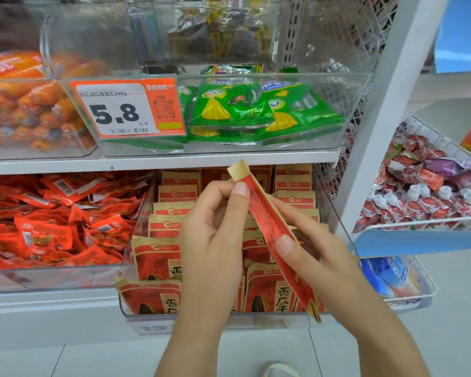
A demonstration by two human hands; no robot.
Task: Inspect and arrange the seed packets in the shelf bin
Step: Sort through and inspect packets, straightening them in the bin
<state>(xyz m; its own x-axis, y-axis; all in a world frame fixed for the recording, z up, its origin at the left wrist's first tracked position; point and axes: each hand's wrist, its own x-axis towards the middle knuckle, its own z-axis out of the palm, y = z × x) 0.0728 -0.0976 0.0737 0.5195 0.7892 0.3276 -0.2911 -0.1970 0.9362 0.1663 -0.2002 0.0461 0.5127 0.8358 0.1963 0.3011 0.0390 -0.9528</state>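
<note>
We are in a snack shop, at a self-service shelf.

Above our hands, an orange price tag (127,108) with a barcode is stuck on a clear bin (337,110) of green packets (256,110). Behind our hands sits a bin of red and tan seed packets (158,257). To the left lie heaps of red wrapped snacks (52,219), and to the right a wire basket (419,227) on a white shelf post (386,104).

- My hands: two, the left hand (215,235) and the right hand (310,248).
- Seed packet held up in my hands (269,221): one.
- Seed packets in the shelf bin (152,257): too many overlapping for an exact count.
- Orange price tag (128,108): one.
</note>
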